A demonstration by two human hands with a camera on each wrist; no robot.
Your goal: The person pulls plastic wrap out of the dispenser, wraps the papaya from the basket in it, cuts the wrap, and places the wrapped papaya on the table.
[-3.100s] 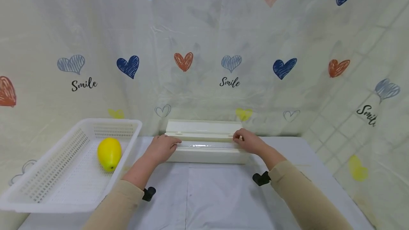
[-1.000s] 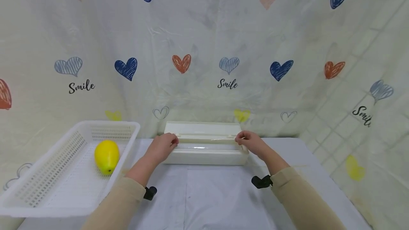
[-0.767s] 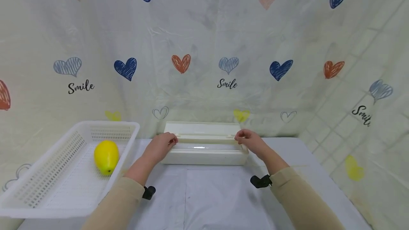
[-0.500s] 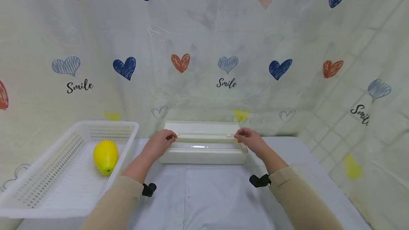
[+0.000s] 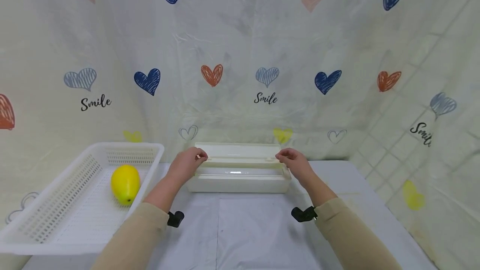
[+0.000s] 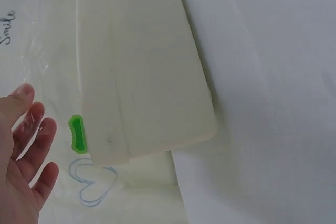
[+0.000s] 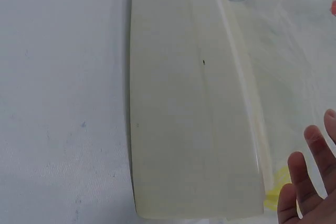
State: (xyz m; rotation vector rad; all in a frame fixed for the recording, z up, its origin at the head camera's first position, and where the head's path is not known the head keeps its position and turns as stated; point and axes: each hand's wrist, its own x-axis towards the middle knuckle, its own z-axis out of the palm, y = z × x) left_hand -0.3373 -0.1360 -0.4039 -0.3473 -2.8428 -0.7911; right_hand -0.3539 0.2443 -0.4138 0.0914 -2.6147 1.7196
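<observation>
A long white cling film dispenser (image 5: 238, 184) sits at the back of the table, its lid (image 5: 238, 150) tipped back. Shiny, clear cling film (image 5: 236, 172) shows in its opening. My left hand (image 5: 185, 164) is at the dispenser's left end, thumb and index fingertips together, apparently pinching the film's edge. At the right end my right hand (image 5: 297, 165) pinches in the same way; the film is hard to make out there. A green slider (image 6: 78, 134) shows on the dispenser's side in the left wrist view, beside my fingers.
At the left stands a white perforated basket (image 5: 56, 238) holding a yellow mango-like fruit (image 5: 125, 184). A white cloth (image 5: 255, 228) covers the table. Behind hangs a curtain (image 5: 232, 111) printed with hearts.
Both hands have risen slightly and moved back toward the open lid. My left hand has also shifted a little left. Dispenser, basket and fruit stay in place.
</observation>
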